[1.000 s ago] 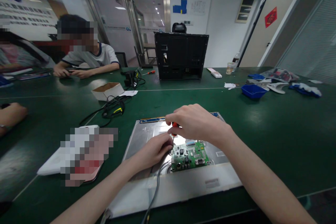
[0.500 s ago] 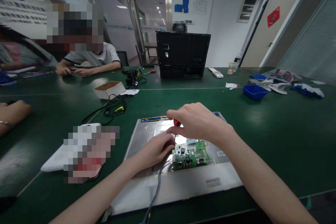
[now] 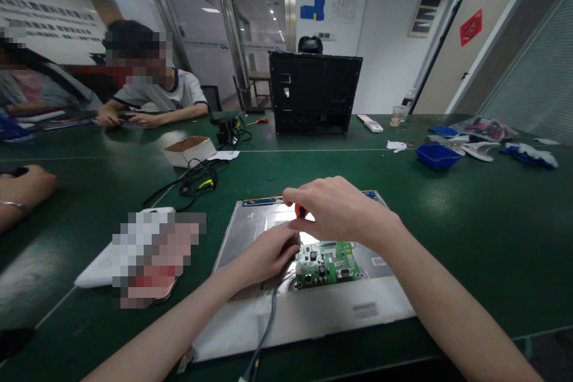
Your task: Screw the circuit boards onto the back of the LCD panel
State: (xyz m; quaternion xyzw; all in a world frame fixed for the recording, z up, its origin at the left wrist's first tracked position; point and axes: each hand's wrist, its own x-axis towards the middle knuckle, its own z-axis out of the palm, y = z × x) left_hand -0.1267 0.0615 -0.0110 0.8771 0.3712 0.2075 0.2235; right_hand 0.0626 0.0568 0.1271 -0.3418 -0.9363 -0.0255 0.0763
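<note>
My right hand (image 3: 329,206) is closed round the orange handle of a screwdriver (image 3: 301,211), held upright over the upper left corner of a green circuit board (image 3: 329,264). The board lies on the back of a flat metal display panel (image 3: 313,313). My left hand (image 3: 275,248) rests on the panel at the board's left edge, its fingers bent together beside the screwdriver's tip; what they hold, if anything, is hidden. A grey cable (image 3: 271,325) runs from near the board over the panel's front edge.
Phones (image 3: 96,259) lie to the left, with black cables (image 3: 192,182) and an open box (image 3: 190,152) beyond. A black monitor casing (image 3: 316,92) stands at the back. A blue tray (image 3: 437,156) sits at the right. People sit at the left; one hand (image 3: 33,188) is near.
The view has shifted slightly. Both hands keep nearly the same places at the board's upper left corner, with the screwdriver still in my right hand.
</note>
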